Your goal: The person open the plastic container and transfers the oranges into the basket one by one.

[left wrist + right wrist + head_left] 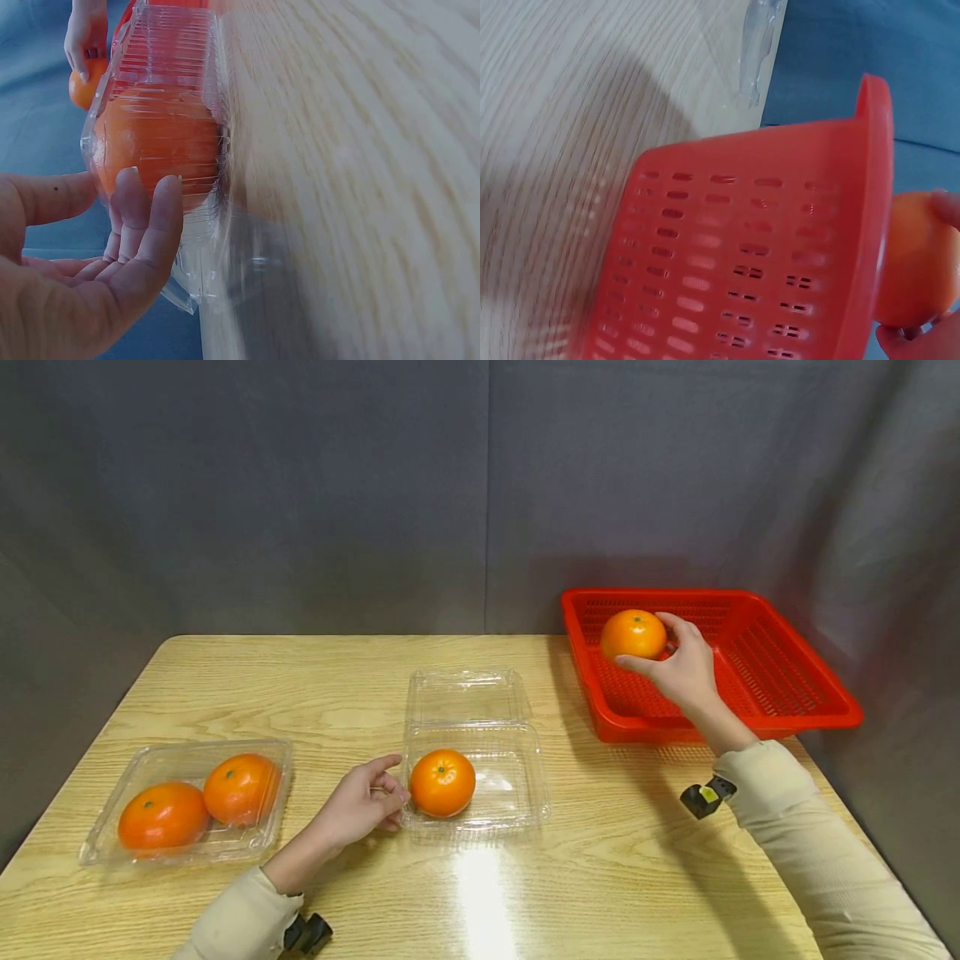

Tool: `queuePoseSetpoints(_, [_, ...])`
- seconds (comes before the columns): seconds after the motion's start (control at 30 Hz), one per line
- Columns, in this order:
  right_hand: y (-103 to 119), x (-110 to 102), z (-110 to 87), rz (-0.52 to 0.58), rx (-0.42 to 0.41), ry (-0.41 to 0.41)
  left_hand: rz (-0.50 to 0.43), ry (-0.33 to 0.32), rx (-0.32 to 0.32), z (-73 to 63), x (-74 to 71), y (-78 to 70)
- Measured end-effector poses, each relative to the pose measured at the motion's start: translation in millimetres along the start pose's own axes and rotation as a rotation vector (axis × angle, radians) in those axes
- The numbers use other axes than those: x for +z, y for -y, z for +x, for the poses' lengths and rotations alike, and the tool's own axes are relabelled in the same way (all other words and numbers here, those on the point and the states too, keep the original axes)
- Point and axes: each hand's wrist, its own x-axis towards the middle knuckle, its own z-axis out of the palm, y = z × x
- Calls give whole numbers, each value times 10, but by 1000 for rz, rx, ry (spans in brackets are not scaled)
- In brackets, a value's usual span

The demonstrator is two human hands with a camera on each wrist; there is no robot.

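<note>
In the head view my right hand [686,668] grips an orange [633,633] between thumb and fingers, over the left part of a red plastic basket [802,723]. The right wrist view has this orange [919,259] just past the basket's rim. My left hand [360,802] is at the left edge of an opened clear plastic box [510,785], fingers loosely bent and fingertips right at its side wall. Inside the box, on its left side, sits another orange [442,783]. The box's lid [467,697] lies folded back, away from me.
On the left of the wooden table [337,685] stands a closed clear box [273,835] with two oranges [163,816] inside. The basket stands at the table's back right corner. A grey curtain [337,493] hangs behind the table.
</note>
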Motion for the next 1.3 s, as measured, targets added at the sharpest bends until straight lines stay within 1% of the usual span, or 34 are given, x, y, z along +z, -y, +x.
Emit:
queuePoseSetpoints(0.23, [-74, -9, 83, -1, 4, 17, 2, -3, 0, -10, -3, -6])
queuePoseSetpoints(0.57, [-145, -39, 192, 5, 37, 72, 0, 1, 5, -25, -13, -6])
queuePoseSetpoints(0.9, [-223, -51, 290, -86, 21, 176, 3, 2, 3, -37, -19, -10])
queuePoseSetpoints(1.1, [-294, -35, 340, -67, 66, 237, 8, 0, 5, -46, -13, -5])
queuePoseSetpoints(1.3, [-395, -6, 400, -26, 69, 286, 10, 5, 4, -41, -8, -9])
